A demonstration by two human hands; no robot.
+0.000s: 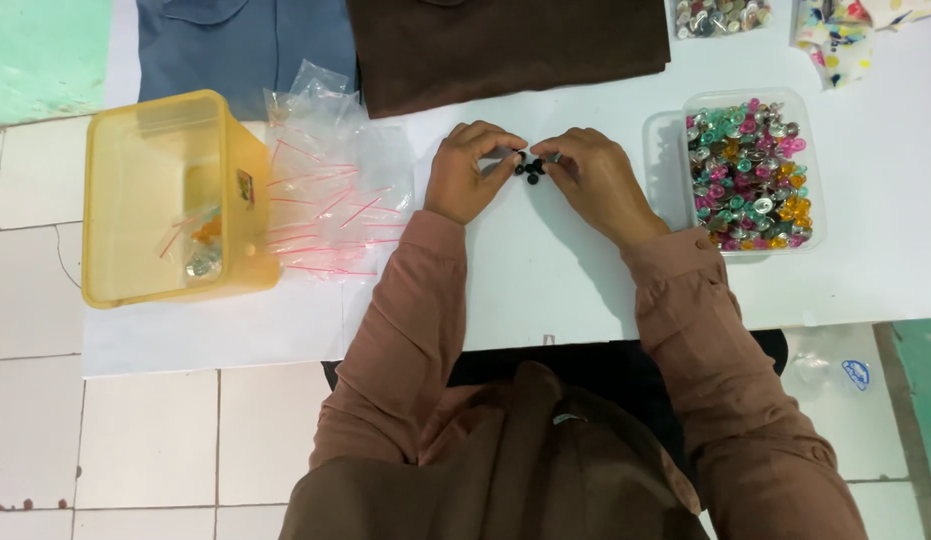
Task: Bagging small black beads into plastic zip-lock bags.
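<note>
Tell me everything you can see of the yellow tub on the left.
The yellow tub is a rectangular, see-through plastic box with no lid on, standing upright at the left end of the white table. Inside lie a few small packets with red strips and orange and pale contents. A pile of clear bags rests against its right wall. Neither hand touches it.

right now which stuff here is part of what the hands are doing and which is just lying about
In hand:
- left hand and right hand, both pinching the small black buttons
- clear tub of coloured buttons
- pile of clear zip bags
- yellow tub with a few filled bags

Lying about:
- brown cloth
- blue cloth
- patterned cloth
</note>
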